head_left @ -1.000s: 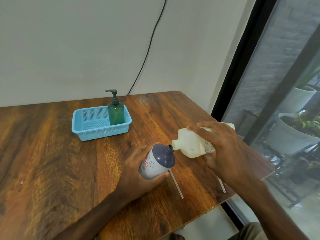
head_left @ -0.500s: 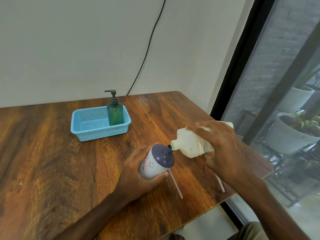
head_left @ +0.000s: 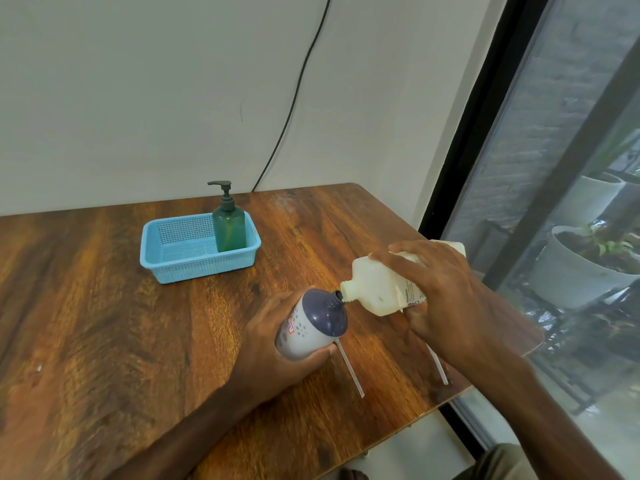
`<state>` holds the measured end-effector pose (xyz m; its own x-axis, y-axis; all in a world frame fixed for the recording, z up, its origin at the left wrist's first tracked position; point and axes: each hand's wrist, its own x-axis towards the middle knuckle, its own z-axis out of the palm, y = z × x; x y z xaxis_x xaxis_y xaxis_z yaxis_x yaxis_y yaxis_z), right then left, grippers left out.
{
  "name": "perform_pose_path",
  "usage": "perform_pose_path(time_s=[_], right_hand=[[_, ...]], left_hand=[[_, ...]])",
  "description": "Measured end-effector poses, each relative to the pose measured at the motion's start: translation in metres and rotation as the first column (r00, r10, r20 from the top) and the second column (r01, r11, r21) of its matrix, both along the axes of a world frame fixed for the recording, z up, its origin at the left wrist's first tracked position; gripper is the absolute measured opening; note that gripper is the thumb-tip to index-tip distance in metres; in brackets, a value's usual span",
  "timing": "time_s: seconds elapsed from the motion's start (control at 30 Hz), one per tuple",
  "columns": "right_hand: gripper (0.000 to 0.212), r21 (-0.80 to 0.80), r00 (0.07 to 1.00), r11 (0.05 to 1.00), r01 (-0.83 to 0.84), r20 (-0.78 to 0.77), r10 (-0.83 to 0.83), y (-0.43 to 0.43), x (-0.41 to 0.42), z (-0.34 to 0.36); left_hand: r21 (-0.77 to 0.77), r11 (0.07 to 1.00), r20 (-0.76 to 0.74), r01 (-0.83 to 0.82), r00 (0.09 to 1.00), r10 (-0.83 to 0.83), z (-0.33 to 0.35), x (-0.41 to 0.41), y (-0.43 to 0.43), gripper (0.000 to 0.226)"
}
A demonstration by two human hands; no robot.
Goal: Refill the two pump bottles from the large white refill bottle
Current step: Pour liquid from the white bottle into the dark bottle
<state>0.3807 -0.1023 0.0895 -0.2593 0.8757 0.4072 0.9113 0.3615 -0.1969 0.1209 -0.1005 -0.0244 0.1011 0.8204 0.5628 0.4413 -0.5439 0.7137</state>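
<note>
Pouring in progress, centre frame: right hand (head_left: pixel 440 292) clasps tipped large white plastic refill bottle (head_left: pixel 377 289), mouth at the navy-topped white pump bottle (head_left: pixel 313 323) wrapped by left hand (head_left: pixel 277 344); green pump bottle (head_left: pixel 229 227) waits upper left (fill level unclear).

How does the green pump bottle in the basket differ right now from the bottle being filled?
The green pump bottle stands upright in the blue basket with its pump head on, untouched. The purple-topped bottle is tilted in the left hand, neck open, meeting the spout of the white refill bottle held by the right hand. One is translucent green, the other pale with a dark top.
</note>
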Motion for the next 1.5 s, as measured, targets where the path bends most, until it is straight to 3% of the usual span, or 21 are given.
perform_pose_path(time_s=[0.27,0.37,1.5], right_hand=[[0.076,-0.069,0.999,0.998,-0.006,-0.043,0.003,0.0030,0.0007,-0.0005],[0.078,0.007,1.000,1.000,-0.028,0.005,0.028,0.0043,0.0021,-0.0017],[0.082,0.058,0.998,0.996,-0.070,0.008,0.070,0.0044,-0.0009,0.0069]], left_hand=[[0.000,1.000,0.005,0.000,1.000,0.000,0.0016,0.0004,-0.0003,0.087],[-0.005,1.000,0.005,-0.002,1.000,0.002,0.0019,0.0005,0.0001,0.087],[0.001,1.000,0.024,0.007,1.000,-0.007,0.0003,0.0002,0.0004,0.085]])
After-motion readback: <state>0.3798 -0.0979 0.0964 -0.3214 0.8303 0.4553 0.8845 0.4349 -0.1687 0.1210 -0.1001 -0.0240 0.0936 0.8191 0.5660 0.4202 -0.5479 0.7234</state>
